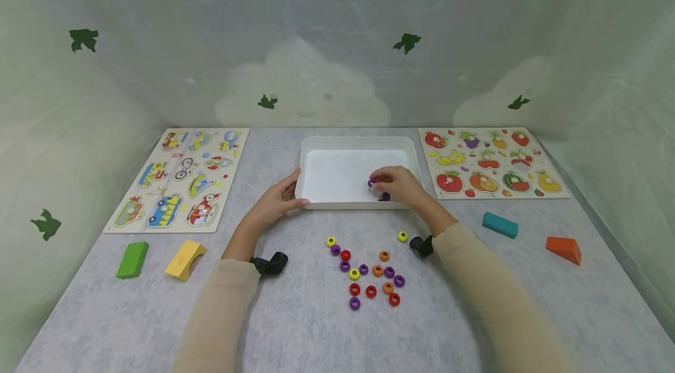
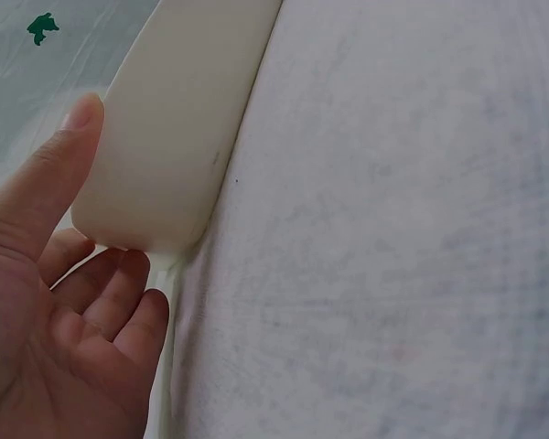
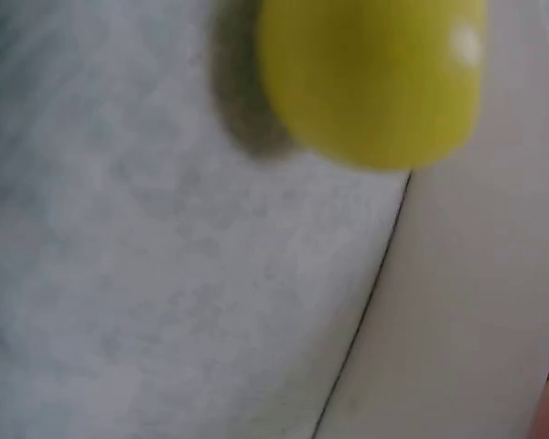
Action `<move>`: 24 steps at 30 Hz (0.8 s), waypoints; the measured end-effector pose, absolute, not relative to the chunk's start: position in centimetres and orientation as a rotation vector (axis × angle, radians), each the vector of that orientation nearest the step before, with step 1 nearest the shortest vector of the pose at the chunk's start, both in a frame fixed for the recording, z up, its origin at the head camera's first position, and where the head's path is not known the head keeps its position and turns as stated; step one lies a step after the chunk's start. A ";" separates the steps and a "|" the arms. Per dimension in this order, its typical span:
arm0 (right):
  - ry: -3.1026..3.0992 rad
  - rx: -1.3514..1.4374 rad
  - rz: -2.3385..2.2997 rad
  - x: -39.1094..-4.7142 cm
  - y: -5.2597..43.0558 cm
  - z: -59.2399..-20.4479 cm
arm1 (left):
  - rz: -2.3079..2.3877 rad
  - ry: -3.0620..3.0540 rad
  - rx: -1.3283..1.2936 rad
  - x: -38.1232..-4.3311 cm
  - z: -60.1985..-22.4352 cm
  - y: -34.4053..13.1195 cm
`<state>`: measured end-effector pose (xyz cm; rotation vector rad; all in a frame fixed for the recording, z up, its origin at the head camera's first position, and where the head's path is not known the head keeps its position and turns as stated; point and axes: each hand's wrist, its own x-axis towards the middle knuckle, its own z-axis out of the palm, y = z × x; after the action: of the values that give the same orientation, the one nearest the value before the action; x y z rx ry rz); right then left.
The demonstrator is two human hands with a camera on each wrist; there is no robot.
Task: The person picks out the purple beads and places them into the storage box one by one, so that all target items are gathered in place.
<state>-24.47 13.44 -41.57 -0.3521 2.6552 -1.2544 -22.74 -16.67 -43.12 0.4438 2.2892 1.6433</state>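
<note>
A white rectangular tray (image 1: pixel 337 206) stands at the middle of the table. My left hand (image 1: pixel 275 197) holds its near left corner; in the left wrist view the thumb lies along the tray wall (image 2: pixel 169 128) and the fingers curl at the corner. Over the tray's right part, my right hand (image 1: pixel 402 187) pinches a purple bead (image 1: pixel 371 183) between thumb and fingers. Below that hand, dark purple beads (image 1: pixel 386 197) lie inside the tray, partly hidden. Close to the right wrist camera, a yellow bead (image 3: pixel 371 82) sits outside the tray; only a sliver of the hand shows there.
Several red, orange, yellow and purple beads (image 1: pixel 371 291) lie scattered before the tray. A vehicle puzzle board (image 1: pixel 181 185) is at left, a fruit puzzle board (image 1: pixel 493 162) at right. Green (image 1: pixel 132 260), yellow (image 1: pixel 184 260), teal (image 1: pixel 500 225) and orange (image 1: pixel 563 250) blocks flank the table.
</note>
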 end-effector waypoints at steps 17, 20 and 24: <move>2.741 -0.502 -1.105 -23.3 12.8 -40.8 | 1.652 2.287 0.454 -22.9 -43.3 -16.7; 2.716 -0.654 -1.207 -21.8 12.4 -39.8 | 1.668 2.271 0.457 -22.8 -43.3 -16.7; 2.632 -0.877 -1.295 -19.2 11.5 -39.2 | 1.673 2.268 0.458 -22.9 -43.4 -16.7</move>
<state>-19.21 11.46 -39.25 -0.8768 2.6317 -1.2949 -22.87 -16.70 -43.38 0.4578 2.2679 1.6734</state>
